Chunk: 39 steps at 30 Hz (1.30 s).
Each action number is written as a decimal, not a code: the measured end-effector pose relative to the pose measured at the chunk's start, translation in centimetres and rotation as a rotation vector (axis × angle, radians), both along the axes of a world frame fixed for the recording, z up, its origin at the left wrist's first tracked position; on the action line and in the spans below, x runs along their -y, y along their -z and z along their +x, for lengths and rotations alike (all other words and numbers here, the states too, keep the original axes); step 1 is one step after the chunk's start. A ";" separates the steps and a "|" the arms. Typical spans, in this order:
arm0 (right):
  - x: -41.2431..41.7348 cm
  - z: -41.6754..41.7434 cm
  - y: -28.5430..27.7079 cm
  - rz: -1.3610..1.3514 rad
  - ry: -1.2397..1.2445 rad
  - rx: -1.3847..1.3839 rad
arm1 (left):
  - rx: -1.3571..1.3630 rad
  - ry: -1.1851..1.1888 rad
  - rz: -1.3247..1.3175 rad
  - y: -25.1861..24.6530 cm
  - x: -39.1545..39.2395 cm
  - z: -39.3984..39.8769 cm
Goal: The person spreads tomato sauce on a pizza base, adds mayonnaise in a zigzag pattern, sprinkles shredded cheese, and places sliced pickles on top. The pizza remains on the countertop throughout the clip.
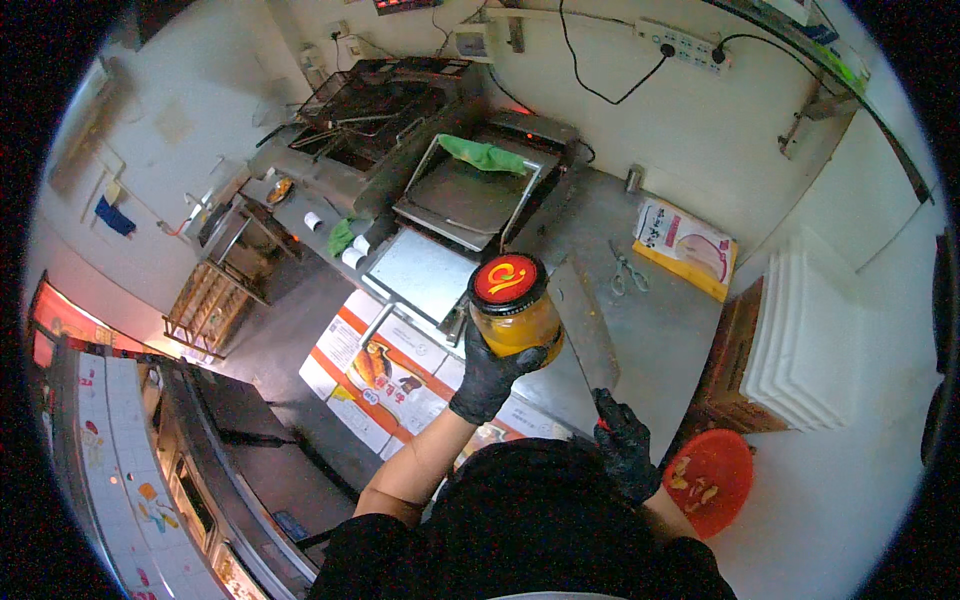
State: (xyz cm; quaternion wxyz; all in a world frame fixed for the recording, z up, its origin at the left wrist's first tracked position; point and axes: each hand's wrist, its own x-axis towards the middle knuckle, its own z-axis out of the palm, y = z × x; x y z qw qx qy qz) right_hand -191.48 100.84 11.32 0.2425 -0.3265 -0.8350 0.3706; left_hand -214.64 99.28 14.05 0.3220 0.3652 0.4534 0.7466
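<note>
My left hand (491, 371), in a black glove, grips a glass jar (517, 326) by its lower side. The jar has a red and black lid (508, 281) on it and yellow-orange contents. My right hand (626, 446), also black-gloved, holds the handle of a broad-bladed knife (589, 330), of which a little red shows at the fingers. The blade points away from me, above the metal worktop (660, 322). Scissors (626, 274) lie on the worktop beyond the blade.
A press grill (469, 195) with a green cloth (484, 152) stands ahead, beside a metal tray (420, 274). A printed bag (686, 247) lies back right. White foam boxes (795, 337) and a red basin (709, 480) are at the right. A fryer (375, 112) stands back left.
</note>
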 end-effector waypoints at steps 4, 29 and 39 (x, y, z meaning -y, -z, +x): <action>-1.4 0.2 -0.7 -0.005 0.016 0.072 | 0.013 0.010 -0.023 0.2 -1.5 0.6; -49.7 13.9 29.8 0.581 0.684 0.654 | 0.068 -0.061 -0.395 10.7 -10.0 0.8; -31.4 -8.3 4.8 -0.271 -0.125 -0.507 | 0.099 -0.081 -0.274 6.0 -6.7 1.8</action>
